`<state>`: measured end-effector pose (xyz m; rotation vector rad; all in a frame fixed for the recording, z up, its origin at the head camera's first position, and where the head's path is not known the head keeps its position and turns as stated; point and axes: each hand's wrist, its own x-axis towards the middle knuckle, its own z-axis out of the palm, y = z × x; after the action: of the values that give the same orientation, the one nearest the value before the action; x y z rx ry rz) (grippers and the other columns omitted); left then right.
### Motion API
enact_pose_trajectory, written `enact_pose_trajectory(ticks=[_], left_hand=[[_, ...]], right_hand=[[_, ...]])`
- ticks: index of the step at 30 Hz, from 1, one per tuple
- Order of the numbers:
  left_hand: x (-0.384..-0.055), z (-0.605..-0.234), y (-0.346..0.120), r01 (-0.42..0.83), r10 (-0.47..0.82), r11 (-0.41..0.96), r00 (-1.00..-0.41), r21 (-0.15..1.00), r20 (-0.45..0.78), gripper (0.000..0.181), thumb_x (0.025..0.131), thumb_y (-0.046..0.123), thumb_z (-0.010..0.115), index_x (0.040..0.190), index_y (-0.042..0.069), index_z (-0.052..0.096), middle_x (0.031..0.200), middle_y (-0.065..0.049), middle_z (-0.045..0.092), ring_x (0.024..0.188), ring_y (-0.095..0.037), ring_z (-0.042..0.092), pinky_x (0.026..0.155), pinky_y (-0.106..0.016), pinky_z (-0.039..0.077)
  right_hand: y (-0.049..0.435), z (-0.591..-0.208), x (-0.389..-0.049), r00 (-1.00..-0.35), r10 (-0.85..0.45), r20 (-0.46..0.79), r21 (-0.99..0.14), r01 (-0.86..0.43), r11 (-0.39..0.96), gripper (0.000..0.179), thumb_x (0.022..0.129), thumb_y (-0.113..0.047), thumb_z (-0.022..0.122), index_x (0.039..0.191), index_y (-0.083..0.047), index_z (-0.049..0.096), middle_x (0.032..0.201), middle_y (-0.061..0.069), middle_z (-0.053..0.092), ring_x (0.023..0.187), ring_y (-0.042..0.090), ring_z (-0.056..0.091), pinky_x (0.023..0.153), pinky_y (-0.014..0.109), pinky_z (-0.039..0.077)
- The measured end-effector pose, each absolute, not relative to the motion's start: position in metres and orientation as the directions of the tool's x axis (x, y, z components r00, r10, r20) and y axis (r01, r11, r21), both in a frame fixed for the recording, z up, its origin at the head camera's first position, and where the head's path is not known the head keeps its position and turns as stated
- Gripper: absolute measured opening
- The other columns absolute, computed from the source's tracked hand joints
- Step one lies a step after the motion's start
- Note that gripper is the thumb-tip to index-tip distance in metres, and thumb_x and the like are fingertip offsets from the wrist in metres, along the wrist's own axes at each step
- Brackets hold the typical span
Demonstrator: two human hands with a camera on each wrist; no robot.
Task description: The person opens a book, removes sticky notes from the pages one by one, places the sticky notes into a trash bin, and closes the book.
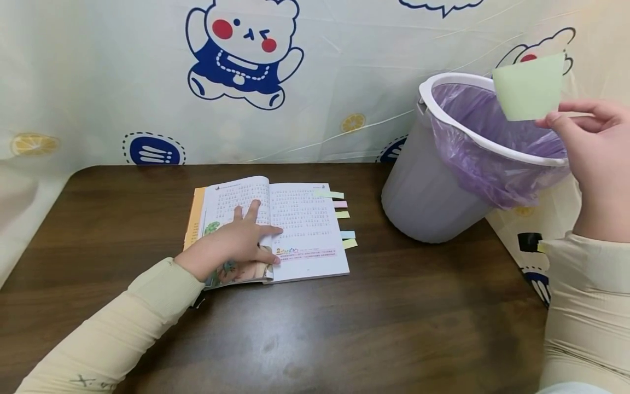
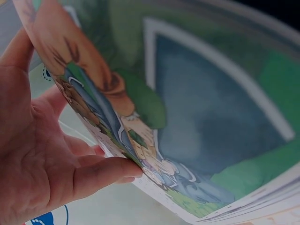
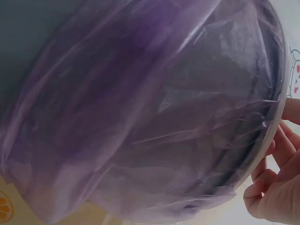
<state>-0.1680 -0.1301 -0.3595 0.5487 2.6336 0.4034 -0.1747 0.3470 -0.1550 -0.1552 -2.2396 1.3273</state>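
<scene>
An open book (image 1: 305, 219) lies on the table with printed text on its pages. My left hand (image 1: 241, 238) rests on it with fingers spread across the left page and the middle fold. The left wrist view shows that hand (image 2: 61, 154) beside an illustrated page (image 2: 215, 98). At the upper right, my right hand (image 1: 598, 142) pinches a pale green piece of paper (image 1: 529, 87) by its lower corner, over the bin's mouth. In the right wrist view the right hand (image 3: 276, 173) appears beside the bin's rim; the paper is hidden there.
A grey bin (image 1: 423, 191) with a white rim (image 1: 492, 145) and a purple bag (image 1: 492, 175) stands right of the book. Several coloured tabs (image 1: 340, 204) stick out from the book's right edge. Behind the wooden table (image 1: 320, 339) hangs a printed cloth (image 1: 344, 54).
</scene>
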Motion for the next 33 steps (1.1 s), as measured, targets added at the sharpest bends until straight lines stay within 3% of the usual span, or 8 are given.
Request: enact_pose_trajectory(ticks=[4,7,13,24,28,33], left_hand=[[-0.168,-0.359,-0.13,0.308,0.433,0.879,-0.834,0.364,-0.341,0.075,0.086,0.056,0.078,0.149,0.021,0.057,0.164,-0.036,-0.002,0.141,-0.07,0.002,0.085,-0.072,0.049],[-0.168,-0.359,-0.13,0.306,0.43,0.88,-0.837,0.363,-0.339,0.075,0.086,0.056,0.078,0.149,0.021,0.057,0.164,-0.036,-0.002,0.141,-0.07,0.002,0.084,-0.071,0.05],[-0.169,-0.36,-0.131,0.311,0.434,0.879,-0.837,0.362,-0.333,0.075,0.086,0.055,0.078,0.149,0.021,0.057,0.164,-0.036,-0.002,0.141,-0.07,0.002,0.085,-0.073,0.048],[-0.168,-0.361,-0.131,0.309,0.436,0.878,-0.834,0.367,-0.34,0.074,0.087,0.055,0.078,0.149,0.021,0.057,0.164,-0.036,-0.002,0.141,-0.07,0.001,0.084,-0.072,0.049],[-0.168,-0.361,-0.13,0.312,0.439,0.876,-0.831,0.368,-0.34,0.074,0.087,0.055,0.077,0.149,0.021,0.057,0.164,-0.036,-0.003,0.141,-0.07,0.001,0.084,-0.071,0.049],[-0.168,-0.362,-0.13,0.313,0.44,0.876,-0.831,0.367,-0.34,0.074,0.087,0.055,0.077,0.149,0.021,0.057,0.164,-0.036,-0.004,0.141,-0.07,0.0,0.084,-0.072,0.049]], right_hand=[[0.351,-0.154,-0.177,-0.887,0.347,0.306,-0.826,-0.066,0.559,0.018,0.096,-0.015,0.07,0.098,-0.031,0.078,0.073,-0.024,0.071,0.085,-0.005,0.059,0.058,0.012,0.037],[0.351,-0.155,-0.178,-0.898,0.332,0.288,-0.783,-0.022,0.621,0.016,0.095,-0.021,0.071,0.099,-0.034,0.079,0.073,-0.029,0.069,0.089,-0.004,0.056,0.063,0.01,0.041],[0.345,-0.161,-0.179,-0.896,0.253,0.366,-0.751,-0.124,0.649,0.021,0.094,-0.013,0.07,0.088,-0.028,0.082,0.071,-0.025,0.07,0.086,-0.006,0.059,0.065,0.007,0.042],[0.33,-0.16,-0.178,-0.858,0.207,0.471,-0.663,-0.189,0.725,0.022,0.092,-0.015,0.069,0.084,-0.031,0.082,0.069,-0.03,0.067,0.076,-0.004,0.056,0.052,0.017,0.03],[0.323,-0.157,-0.177,-0.822,0.209,0.53,-0.661,-0.246,0.709,0.018,0.092,-0.014,0.07,0.088,-0.025,0.083,0.07,-0.028,0.068,0.07,-0.004,0.058,0.054,0.015,0.033],[0.305,-0.157,-0.176,-0.726,0.219,0.652,-0.633,-0.362,0.684,0.013,0.092,-0.011,0.071,0.094,-0.012,0.084,0.068,-0.024,0.069,0.061,-0.001,0.057,0.058,0.014,0.038]])
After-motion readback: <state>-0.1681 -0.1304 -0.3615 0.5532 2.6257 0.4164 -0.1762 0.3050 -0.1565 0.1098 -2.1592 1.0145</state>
